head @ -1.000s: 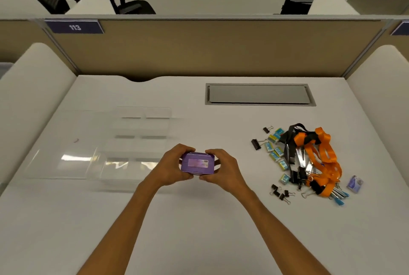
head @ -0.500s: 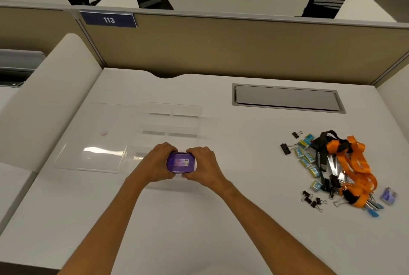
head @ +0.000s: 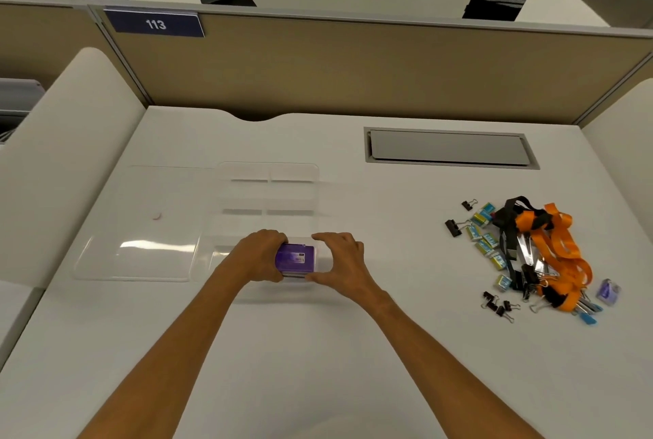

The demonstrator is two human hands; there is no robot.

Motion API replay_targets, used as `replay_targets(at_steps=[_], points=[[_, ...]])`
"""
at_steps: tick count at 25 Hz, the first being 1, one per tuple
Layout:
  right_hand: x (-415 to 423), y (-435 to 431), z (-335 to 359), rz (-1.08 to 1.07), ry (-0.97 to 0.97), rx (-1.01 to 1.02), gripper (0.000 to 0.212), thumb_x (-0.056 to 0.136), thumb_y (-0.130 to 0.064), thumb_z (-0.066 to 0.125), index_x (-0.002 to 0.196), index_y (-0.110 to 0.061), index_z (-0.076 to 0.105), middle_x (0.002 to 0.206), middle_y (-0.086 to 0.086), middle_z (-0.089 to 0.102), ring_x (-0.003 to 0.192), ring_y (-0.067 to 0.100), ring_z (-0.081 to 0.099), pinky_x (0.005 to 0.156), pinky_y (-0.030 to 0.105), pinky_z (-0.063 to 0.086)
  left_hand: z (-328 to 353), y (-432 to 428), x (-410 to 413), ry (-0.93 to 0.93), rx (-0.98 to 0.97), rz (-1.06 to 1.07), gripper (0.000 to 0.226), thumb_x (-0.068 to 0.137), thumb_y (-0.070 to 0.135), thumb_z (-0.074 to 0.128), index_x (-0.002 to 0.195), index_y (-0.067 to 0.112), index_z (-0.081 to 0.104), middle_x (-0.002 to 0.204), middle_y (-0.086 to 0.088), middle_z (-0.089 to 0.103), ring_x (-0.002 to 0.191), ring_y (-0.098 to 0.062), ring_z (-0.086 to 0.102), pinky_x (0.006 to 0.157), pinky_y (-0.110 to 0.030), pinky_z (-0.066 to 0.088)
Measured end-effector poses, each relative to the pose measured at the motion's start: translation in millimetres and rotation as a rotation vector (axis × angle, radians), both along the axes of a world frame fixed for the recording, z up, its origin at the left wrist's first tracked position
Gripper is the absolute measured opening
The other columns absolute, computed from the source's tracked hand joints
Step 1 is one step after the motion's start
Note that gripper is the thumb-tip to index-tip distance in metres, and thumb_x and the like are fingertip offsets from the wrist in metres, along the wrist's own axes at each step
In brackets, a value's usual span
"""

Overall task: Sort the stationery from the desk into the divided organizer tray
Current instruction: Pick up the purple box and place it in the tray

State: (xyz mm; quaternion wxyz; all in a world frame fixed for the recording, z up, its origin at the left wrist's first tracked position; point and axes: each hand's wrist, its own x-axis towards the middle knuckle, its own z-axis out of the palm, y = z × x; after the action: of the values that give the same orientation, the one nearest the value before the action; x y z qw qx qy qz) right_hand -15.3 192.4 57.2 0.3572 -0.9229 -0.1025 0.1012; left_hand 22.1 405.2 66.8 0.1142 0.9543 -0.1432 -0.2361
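A purple box (head: 295, 257) sits in the near right compartment of the clear divided organizer tray (head: 268, 170). My left hand (head: 259, 254) is wrapped around the box's left end. My right hand (head: 341, 260) hovers at the tray's right side with thumb and fingers spread, a gap showing between it and the box. At the right of the desk lies a heap of stationery: orange and black lanyards (head: 554, 244), black binder clips (head: 453, 227), small blue-and-yellow staple boxes (head: 486, 247) and a small purple packet (head: 608, 291).
The tray's clear lid (head: 141, 226) lies flat to the left of the tray. A grey cable hatch (head: 450, 148) is set into the desk at the back right. A tan partition with a "113" sign (head: 155, 24) closes the far edge; padded dividers flank both sides.
Both hands carried the purple box left and away from me into the tray. My right hand has come off the box and spread; the left still grips it.
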Motion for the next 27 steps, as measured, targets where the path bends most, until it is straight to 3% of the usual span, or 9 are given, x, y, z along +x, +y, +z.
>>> replay_targets(at_steps=[10,17,23,27], points=[[-12.1,-24.1,2.0,-0.061,0.046,-0.009,0.077,0.075,-0.043,0.079,0.141,-0.028,0.042,0.146,-0.007,0.044,0.137,0.011,0.031,0.099,0.019,0.017,-5.5,-9.8,1.5,0.078,0.094,-0.014,0.06,0.07,0.038,0.084,0.119,0.019,0.054,0.118,-0.001,0.065,0.104,-0.017,0.062,0.085,-0.028,0.053],[-24.1,-48.7,0.9,-0.124,0.057,0.02,0.077,0.073,-0.043,0.081,0.139,-0.029,0.043,0.145,-0.008,0.045,0.136,0.013,0.032,0.103,0.022,0.017,17.4,-7.9,4.5,0.148,0.04,0.04,0.077,0.074,0.017,0.084,0.14,0.015,0.045,0.14,-0.004,0.052,0.125,-0.023,0.052,0.097,-0.03,0.049],[-34.6,-88.3,-5.6,-0.205,0.079,0.112,0.07,0.074,-0.047,0.079,0.134,-0.033,0.046,0.135,-0.016,0.05,0.122,0.006,0.045,0.107,0.028,0.029,34.6,-51.9,1.0,-0.103,-0.372,0.274,0.038,0.079,0.027,0.08,0.114,0.022,0.064,0.11,0.008,0.066,0.094,-0.013,0.066,0.082,-0.029,0.057],[-43.8,-126.6,-6.6,-0.303,0.104,0.195,0.061,0.077,-0.04,0.079,0.13,-0.027,0.052,0.124,-0.011,0.056,0.104,0.006,0.055,0.091,0.02,0.044,26.8,-116.8,-10.6,-0.166,-0.662,0.319,0.025,0.082,0.02,0.077,0.105,0.02,0.067,0.105,0.008,0.067,0.09,-0.008,0.066,0.074,-0.021,0.055]])
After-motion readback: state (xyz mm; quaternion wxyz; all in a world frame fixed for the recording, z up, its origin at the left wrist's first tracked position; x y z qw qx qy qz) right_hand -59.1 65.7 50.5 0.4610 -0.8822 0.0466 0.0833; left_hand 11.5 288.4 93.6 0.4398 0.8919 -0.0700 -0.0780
